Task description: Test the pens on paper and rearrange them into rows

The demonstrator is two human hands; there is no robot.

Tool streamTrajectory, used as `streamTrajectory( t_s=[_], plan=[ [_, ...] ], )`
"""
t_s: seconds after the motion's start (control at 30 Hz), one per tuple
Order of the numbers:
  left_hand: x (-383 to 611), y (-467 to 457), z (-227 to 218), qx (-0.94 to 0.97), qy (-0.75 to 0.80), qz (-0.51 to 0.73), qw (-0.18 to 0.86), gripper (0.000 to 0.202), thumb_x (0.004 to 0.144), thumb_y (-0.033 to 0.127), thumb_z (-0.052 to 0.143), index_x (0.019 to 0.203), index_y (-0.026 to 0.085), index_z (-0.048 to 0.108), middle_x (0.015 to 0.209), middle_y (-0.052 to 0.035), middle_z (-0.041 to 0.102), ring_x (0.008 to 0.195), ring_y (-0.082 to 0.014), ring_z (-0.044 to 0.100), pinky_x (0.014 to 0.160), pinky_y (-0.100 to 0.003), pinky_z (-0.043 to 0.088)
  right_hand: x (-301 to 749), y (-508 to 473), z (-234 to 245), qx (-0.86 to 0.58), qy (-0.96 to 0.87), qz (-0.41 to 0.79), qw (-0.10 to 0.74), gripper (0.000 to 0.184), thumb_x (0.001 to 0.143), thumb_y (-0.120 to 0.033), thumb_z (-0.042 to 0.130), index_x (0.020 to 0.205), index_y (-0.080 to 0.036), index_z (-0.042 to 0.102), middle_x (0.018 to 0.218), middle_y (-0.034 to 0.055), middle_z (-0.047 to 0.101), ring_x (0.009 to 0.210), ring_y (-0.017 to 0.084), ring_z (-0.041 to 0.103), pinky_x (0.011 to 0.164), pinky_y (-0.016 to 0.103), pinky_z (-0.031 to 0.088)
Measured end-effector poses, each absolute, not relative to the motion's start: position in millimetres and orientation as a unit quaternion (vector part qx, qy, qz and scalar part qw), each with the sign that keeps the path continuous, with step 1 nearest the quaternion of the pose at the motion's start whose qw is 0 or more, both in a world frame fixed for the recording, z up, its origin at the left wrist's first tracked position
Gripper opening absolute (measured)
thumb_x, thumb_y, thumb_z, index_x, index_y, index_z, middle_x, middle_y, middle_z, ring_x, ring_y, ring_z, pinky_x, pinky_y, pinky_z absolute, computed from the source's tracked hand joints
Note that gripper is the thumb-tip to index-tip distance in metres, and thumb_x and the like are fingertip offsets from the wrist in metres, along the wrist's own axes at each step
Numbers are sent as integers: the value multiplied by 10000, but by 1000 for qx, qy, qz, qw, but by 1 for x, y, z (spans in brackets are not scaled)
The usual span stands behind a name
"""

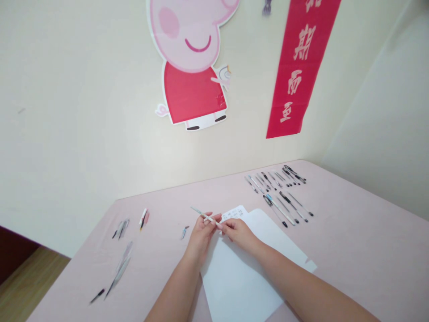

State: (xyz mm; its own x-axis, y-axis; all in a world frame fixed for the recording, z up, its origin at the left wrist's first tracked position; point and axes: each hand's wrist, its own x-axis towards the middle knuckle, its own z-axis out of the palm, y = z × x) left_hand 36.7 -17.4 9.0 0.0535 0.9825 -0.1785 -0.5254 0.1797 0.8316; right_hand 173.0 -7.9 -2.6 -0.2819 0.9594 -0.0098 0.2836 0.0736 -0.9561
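Both my hands meet above the pink table [351, 250] and pinch one thin white pen [201, 213] that points up and to the left. My left hand [201, 235] grips the pen's middle with curled fingers. My right hand [236, 230] pinches its lower end. Under my hands lies a white sheet of paper [241, 277], with a small printed slip [234, 213] at its far edge.
Several pens [279, 192] lie in rows at the table's far right. Loose pen parts [120, 228] and a small cap [184, 231] are scattered on the left, with a red-and-white piece [144, 219]. A wall with a cartoon pig sticker [191, 62] and a red banner [300, 67] stands behind.
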Motion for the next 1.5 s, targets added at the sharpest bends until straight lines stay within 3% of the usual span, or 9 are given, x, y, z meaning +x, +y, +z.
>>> streamTrajectory(
  t_s=[0.17, 0.37, 0.6, 0.9, 1.23, 1.5],
  plan=[
    [32, -12, 6, 249, 375, 589, 671, 364, 614, 181, 739, 872, 191, 481, 919, -55, 688, 820, -138, 639, 763, -265, 469, 172, -8, -3, -481, -640, 466, 377, 204, 722, -301, 563, 833, -147, 637, 686, 2, 598, 513, 89, 453, 485, 206, 346],
    [31, -11, 7, 228, 377, 599, 669, 312, 624, 149, 725, 822, 187, 488, 940, -57, 685, 864, -135, 637, 796, -251, 466, 171, -7, -2, -512, -642, 424, 384, 67, 691, -222, 553, 693, -157, 568, 627, -22, 541, 523, 85, 424, 510, 203, 333],
    [34, -14, 6, 237, 376, 581, 682, 289, 595, 149, 748, 762, 167, 513, 918, -76, 690, 853, -156, 640, 806, -279, 476, 172, -7, -1, -507, -646, 419, 388, 74, 702, -222, 525, 657, -166, 542, 604, -28, 520, 558, 99, 438, 552, 216, 345],
    [33, -12, 2, 236, 378, 582, 680, 204, 594, 120, 745, 747, 134, 611, 751, -31, 670, 676, -101, 624, 654, -195, 507, 173, -5, -7, -493, -644, 431, 394, 70, 710, -225, 537, 670, -168, 547, 606, -31, 533, 534, 91, 453, 527, 206, 361],
    [12, 0, 2, 154, 341, 627, 683, 89, 702, 36, 623, 686, 122, 605, 617, 0, 618, 565, -63, 588, 569, -162, 509, 171, -6, -9, -541, -660, 402, 330, 114, 684, -152, 567, 779, -147, 630, 655, -6, 586, 558, 94, 468, 557, 210, 369],
    [-21, 11, 13, 137, 360, 727, 569, 83, 696, 66, 623, 681, 130, 572, 593, 24, 595, 498, -40, 550, 499, -126, 457, 164, -10, -5, -513, -746, 323, 274, 116, 702, -168, 553, 762, -176, 653, 717, 7, 621, 608, 110, 500, 586, 218, 358]
  ],
)
